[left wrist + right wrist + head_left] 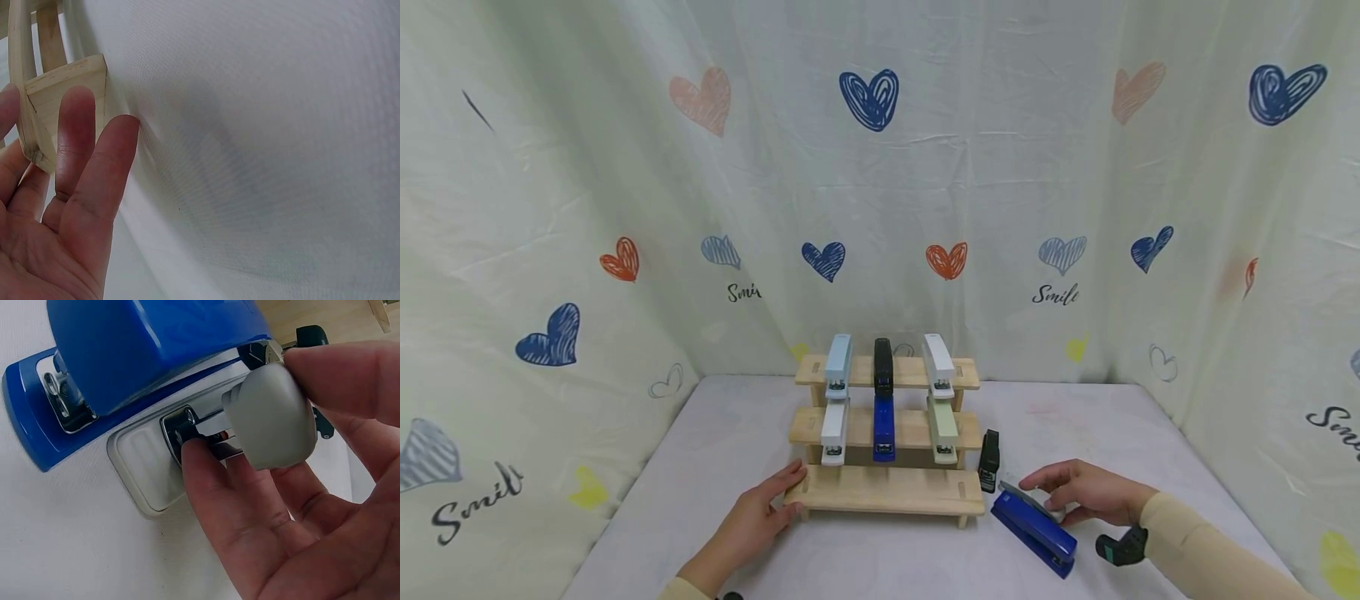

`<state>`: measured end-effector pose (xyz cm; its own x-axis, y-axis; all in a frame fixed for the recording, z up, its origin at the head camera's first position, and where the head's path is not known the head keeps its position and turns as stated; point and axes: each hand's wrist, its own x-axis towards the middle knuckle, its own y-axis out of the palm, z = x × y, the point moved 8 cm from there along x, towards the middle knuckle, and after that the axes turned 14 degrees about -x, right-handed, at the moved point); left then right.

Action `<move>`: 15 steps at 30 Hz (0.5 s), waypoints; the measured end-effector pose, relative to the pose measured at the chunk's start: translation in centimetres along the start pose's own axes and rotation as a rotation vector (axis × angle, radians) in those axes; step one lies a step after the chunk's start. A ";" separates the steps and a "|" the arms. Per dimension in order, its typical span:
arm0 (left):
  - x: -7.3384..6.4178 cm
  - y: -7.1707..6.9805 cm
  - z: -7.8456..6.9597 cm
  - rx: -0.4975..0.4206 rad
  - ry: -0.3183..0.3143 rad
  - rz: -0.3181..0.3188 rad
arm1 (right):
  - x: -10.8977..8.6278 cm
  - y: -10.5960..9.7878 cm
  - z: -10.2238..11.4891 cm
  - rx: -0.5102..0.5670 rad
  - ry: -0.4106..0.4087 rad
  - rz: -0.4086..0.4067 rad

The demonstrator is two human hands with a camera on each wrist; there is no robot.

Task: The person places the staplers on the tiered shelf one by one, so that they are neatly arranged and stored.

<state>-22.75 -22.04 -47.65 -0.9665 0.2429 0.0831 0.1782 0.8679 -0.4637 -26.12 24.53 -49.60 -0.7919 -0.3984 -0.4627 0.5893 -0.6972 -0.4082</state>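
Note:
A three-step wooden rack [880,490] stands on the table, with several staplers on its upper two steps. My left hand [758,517] holds the left end of the bottom step, its thumb at the front corner; in the left wrist view two fingers [100,181] extend past the wood. On the right, my right hand [1086,492] pinches a grey stapler [275,419] between thumb and fingers. That stapler's base appears to lie on the table. Right beside it rests a larger blue stapler [1033,533], partly hiding it in the head view.
A small black stapler [989,461] lies by the rack's right side. The upper steps bear a light blue stapler [838,362], a black one [883,367], white ones, a dark blue one [883,427] and a pale green one [942,429]. A patterned curtain [910,192] surrounds the table.

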 end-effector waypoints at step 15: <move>0.0 0.1 -0.1 0.007 0.000 0.002 | -0.3 0.1 -0.4 0.088 0.005 -0.002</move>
<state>-22.74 -21.95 -47.60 -0.9661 0.2449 0.0821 0.1792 0.8644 -0.4698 -25.73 24.86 -49.80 -0.7922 -0.3945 -0.4656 0.5713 -0.7475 -0.3388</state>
